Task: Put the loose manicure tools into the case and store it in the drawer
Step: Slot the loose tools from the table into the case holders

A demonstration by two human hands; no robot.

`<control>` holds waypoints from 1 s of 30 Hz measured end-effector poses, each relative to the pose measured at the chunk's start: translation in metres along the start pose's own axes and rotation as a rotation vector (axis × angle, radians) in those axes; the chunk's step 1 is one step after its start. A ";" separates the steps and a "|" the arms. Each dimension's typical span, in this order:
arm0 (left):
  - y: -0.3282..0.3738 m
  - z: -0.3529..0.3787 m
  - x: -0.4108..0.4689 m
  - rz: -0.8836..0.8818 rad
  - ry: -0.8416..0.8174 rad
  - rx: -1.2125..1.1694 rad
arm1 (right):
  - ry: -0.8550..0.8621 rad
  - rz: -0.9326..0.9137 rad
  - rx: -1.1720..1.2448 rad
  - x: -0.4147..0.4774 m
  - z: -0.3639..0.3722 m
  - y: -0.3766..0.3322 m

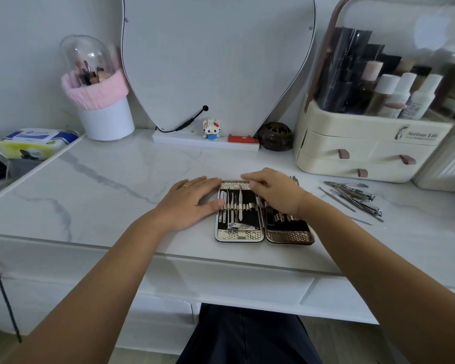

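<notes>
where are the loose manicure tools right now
In the head view, the loose manicure tools lie piled on the tabletop on the right, beside the right hand and open case, in front of the cream drawer organiser.

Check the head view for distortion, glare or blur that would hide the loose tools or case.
Head view: wide-angle bending curves the desk edge; light is soft, shadows faint; glare whitens the organiser's clear lid; the case is sharp, the loose tools slightly softer.
</notes>
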State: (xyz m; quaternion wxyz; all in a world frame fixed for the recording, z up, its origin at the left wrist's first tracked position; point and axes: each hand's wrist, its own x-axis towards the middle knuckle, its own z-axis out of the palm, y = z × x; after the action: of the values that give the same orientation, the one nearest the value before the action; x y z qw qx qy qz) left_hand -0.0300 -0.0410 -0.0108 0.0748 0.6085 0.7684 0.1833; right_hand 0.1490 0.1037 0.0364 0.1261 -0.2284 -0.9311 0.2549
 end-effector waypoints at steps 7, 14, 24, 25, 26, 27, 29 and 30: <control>0.000 -0.001 -0.002 0.011 -0.010 -0.012 | 0.320 0.208 0.098 -0.038 -0.060 0.059; -0.003 0.000 -0.001 0.014 -0.006 -0.012 | 0.129 0.286 -0.152 -0.089 -0.072 0.082; -0.004 0.002 0.000 -0.006 0.004 -0.015 | 0.117 0.311 -0.152 -0.076 -0.060 0.072; -0.004 0.002 0.000 -0.007 0.003 -0.016 | 0.098 0.316 -0.159 -0.075 -0.061 0.071; -0.003 0.002 0.000 -0.007 0.003 -0.017 | 0.080 0.319 -0.165 -0.075 -0.061 0.071; -0.003 0.002 -0.001 -0.006 0.004 -0.019 | 0.063 0.322 -0.168 -0.074 -0.062 0.070; -0.003 0.002 -0.001 -0.005 0.007 -0.022 | 0.040 0.318 -0.172 -0.075 -0.063 0.070; -0.003 0.001 -0.001 -0.004 0.007 -0.021 | 0.032 0.312 -0.176 -0.075 -0.063 0.070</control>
State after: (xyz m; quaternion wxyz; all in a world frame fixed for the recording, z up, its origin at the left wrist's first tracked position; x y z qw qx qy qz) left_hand -0.0319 -0.0417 -0.0130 0.0786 0.6055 0.7679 0.1934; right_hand 0.2616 0.1468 0.0435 0.0793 -0.3843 -0.9009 0.1852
